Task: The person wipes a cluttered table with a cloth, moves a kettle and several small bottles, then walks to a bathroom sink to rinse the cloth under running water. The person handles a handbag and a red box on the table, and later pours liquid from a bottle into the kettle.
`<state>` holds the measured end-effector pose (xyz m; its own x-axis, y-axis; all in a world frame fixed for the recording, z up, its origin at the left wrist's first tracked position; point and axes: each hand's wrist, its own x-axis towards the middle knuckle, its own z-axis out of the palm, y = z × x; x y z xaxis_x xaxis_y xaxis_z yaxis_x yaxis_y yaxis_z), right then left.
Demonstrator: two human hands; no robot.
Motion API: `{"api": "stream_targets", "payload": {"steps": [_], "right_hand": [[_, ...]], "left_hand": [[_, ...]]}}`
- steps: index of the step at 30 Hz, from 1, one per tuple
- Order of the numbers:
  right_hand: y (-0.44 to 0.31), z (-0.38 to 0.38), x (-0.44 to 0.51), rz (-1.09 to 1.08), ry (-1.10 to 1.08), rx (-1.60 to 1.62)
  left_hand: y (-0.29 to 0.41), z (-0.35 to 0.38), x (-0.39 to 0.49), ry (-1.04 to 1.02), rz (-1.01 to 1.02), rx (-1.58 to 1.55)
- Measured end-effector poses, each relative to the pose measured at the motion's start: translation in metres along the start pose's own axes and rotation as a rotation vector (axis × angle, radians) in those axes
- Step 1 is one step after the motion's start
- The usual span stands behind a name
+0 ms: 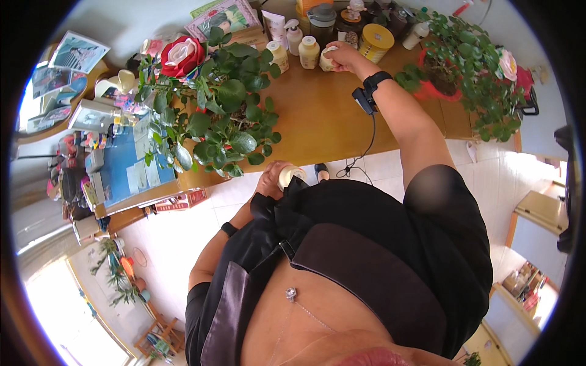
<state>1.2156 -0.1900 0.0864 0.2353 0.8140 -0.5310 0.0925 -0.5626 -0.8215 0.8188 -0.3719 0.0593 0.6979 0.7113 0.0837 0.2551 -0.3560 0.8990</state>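
At the far side of the wooden cabinet top (316, 114), my right hand (345, 57) grips a small cream-coloured bottle (327, 63) that stands at the end of a row. Just left of it are two similar bottles, one with a white cap (309, 52) and another (277, 56) partly behind leaves. Close to my body, below the cabinet's front edge, my left hand (271, 179) holds one more cream bottle (291, 175). Black cloth of my top covers part of that bottle. Both wrists wear black bands; a small device with a cable (364, 100) hangs at the right one.
A leafy potted plant (229, 114) with a red-and-white artificial rose (182, 57) spreads over the left side. Another potted plant (439, 75) stands right. Behind the bottles are a pump bottle (294, 36), a grey-lidded jar (321, 20) and a yellow tin (376, 42).
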Motion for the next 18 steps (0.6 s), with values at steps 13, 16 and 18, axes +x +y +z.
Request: {"api": "stream_targets", "payload": {"steps": [13,16,18], "right_hand": [[0.019,-0.003,0.02,-0.372,0.203,-0.305],[0.026,0.007,-0.035,-0.462,0.035,-0.48],[0.04,0.026,-0.081,-0.474,-0.363,-0.444]], "left_hand": [[0.012,0.014,0.011,0.093,-0.126,0.182],[0.013,0.015,0.021,0.12,-0.134,0.13],[0.012,0.018,0.028,0.098,-0.203,0.058]]}}
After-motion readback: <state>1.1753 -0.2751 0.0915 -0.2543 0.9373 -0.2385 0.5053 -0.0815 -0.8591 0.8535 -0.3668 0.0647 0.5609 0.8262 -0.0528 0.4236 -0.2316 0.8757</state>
